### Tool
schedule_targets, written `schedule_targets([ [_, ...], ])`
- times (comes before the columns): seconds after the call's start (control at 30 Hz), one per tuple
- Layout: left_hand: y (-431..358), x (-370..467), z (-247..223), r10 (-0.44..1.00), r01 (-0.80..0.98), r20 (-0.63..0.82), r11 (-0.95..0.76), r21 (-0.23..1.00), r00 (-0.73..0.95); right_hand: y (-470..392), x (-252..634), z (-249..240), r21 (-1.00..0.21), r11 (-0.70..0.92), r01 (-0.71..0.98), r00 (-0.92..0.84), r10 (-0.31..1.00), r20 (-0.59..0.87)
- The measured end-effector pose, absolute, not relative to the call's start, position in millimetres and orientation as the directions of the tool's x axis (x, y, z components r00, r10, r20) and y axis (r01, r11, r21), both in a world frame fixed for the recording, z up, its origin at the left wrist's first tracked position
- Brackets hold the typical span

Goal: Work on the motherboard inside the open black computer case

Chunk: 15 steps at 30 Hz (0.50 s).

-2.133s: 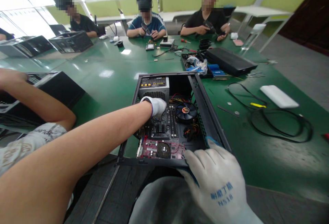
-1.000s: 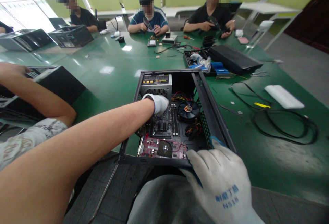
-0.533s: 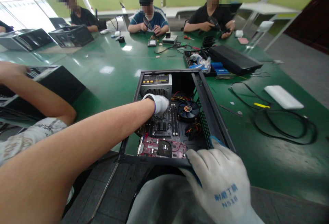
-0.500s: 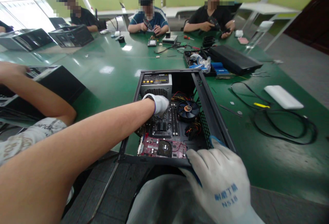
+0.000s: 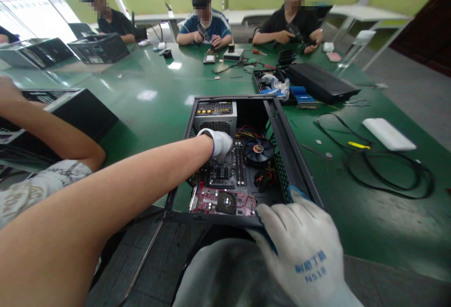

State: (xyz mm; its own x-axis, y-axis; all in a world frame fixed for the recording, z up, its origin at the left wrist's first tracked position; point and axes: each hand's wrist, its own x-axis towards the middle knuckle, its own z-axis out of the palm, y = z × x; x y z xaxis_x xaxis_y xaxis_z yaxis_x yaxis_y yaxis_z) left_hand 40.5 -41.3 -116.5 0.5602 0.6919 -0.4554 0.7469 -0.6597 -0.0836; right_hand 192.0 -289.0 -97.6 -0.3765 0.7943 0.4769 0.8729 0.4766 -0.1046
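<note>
Gloved in white and blue, our right hand is clasping the near right corner of an open black metal computer case, which is resting on a glossy green table. Our white-gloved left hand is reaching inside, near a boxy grey power supply; we cannot tell what its hidden fingers are doing. Right of it, a round black fan is sitting; a red circuit board is lying nearer us. Farther right, black cables are curling beside a white oblong block.

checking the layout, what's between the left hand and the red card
The motherboard with its black slots lies there, in the head view.
</note>
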Motion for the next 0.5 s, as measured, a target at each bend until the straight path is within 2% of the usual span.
schedule_targets([
  [0.1,-43.6,41.2,-109.8,0.666,0.707,-0.555,-0.683,-0.183,0.499,-288.9,191.5,-96.0,-0.117,0.479,0.870,-0.374,0.796,0.477],
  [0.2,-47.3,40.7,-98.4,0.679,0.729,-0.545,-0.663,-0.169,0.491,-288.9,189.3,-94.1,-0.119,0.474,0.873,-0.364,0.793,0.488],
  [0.5,-56.5,28.6,-45.4,0.772,0.795,-0.260,-0.606,-0.025,0.580,-267.8,192.0,-93.0,-0.142,0.406,0.903,-0.311,0.844,0.438],
])
